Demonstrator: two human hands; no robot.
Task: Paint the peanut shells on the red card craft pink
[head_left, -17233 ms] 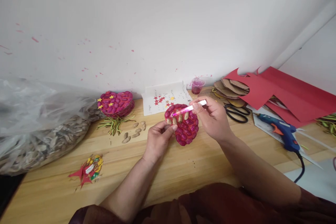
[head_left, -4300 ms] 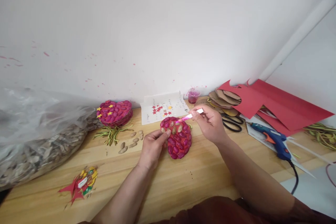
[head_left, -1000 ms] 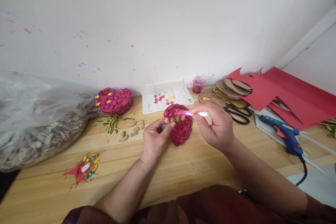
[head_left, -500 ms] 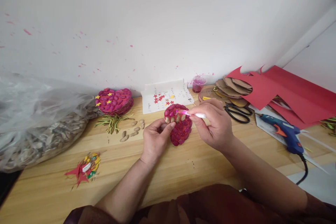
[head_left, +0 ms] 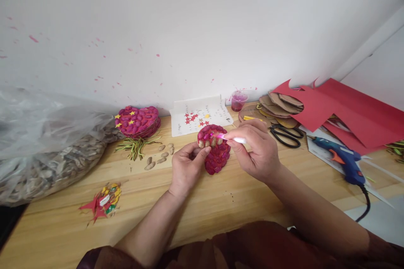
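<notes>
Between thumb and fingers, my left hand grips the edge of a peanut-covered disc, mostly painted magenta with a few bare tan peanuts along its near edge. A white-handled paintbrush is pinched in my right hand, its pink tip touching the peanuts. Under the held disc lies another magenta peanut-covered piece, partly hidden. Several loose peanuts are on the wooden table to the left of my left hand.
Magenta discs with yellow stars, green strings and a bag of peanuts stand left. Behind are a paper with small stars and a paint cup. Scissors, a glue gun, cardboard and red paper lie right.
The brush and my right hand have shifted very slightly left and down over the disc. My left hand keeps its hold in the same place.
</notes>
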